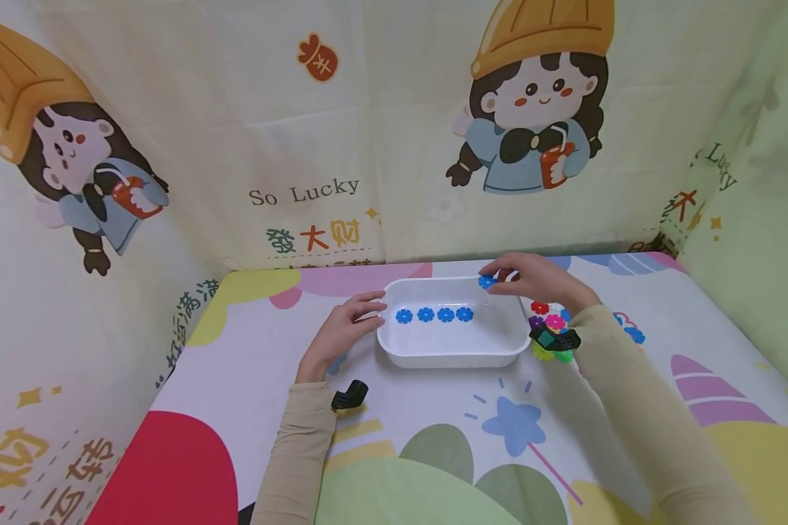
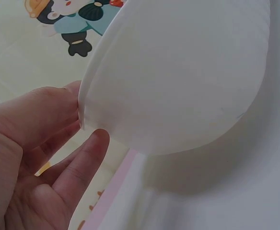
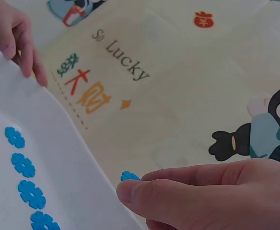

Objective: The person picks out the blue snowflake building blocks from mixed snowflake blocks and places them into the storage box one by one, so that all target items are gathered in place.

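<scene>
A white rectangular tray [image 1: 456,359] with rounded corners stands on the table. Inside it lie several blue flower-shaped snowflake discs [image 1: 445,315] in a row, also seen in the right wrist view. My left hand [image 1: 341,332] grips the tray's left end, thumb and fingers at the rim [image 2: 85,96]. Between thumb and forefinger, my right hand [image 1: 541,281] pinches another blue snowflake disc [image 1: 487,281] above the tray's back right corner. In the right wrist view the fingers partly cover this held disc [image 3: 129,176].
To the tray's right, partly behind the right wrist, lies a pile of coloured snowflake discs [image 1: 554,321], red, pink, purple, yellow and green among them. More discs [image 1: 634,335] lie beyond the right forearm. A printed cloth wall [image 1: 400,146] rises behind the table.
</scene>
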`<state>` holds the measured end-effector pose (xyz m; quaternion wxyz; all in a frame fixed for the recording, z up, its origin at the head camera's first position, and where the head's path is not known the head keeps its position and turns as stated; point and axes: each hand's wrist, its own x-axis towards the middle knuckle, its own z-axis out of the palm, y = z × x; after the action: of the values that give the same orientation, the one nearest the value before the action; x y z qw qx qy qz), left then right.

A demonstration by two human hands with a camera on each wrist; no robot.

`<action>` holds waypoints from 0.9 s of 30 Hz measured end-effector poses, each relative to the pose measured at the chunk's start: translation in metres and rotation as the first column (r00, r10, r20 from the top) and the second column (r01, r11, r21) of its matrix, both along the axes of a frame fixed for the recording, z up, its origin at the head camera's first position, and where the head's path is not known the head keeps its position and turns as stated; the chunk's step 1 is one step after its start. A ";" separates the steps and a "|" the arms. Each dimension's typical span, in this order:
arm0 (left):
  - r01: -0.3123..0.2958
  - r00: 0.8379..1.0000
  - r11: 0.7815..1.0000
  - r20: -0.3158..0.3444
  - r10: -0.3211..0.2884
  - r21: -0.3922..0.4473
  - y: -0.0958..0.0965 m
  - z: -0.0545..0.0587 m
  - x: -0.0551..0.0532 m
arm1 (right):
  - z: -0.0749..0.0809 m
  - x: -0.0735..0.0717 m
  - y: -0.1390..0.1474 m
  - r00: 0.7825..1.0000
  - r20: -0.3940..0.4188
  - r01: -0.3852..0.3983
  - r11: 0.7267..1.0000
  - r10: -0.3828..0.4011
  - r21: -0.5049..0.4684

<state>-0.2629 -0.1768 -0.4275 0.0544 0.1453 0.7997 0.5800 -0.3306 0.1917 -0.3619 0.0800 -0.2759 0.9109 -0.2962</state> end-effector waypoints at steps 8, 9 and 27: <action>-0.006 0.999 1.000 -0.036 0.007 0.004 -0.003 -0.008 -0.003 | -0.003 -0.013 -0.031 0.994 0.011 -0.105 0.994 0.105 -0.018; -0.009 0.999 1.000 -0.039 0.009 0.002 -0.003 -0.007 -0.003 | -0.004 -0.015 -0.034 0.993 0.009 -0.119 0.993 0.119 -0.017; -0.022 0.998 0.998 -0.066 0.018 -0.060 -0.002 -0.006 -0.005 | -0.028 -0.029 -0.090 0.942 0.103 -0.326 0.943 0.318 0.066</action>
<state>-0.2676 -0.1792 -0.4334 0.0265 0.1546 0.8197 0.5510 -0.3593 0.1016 -0.3896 0.1799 -0.4039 0.8603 -0.2536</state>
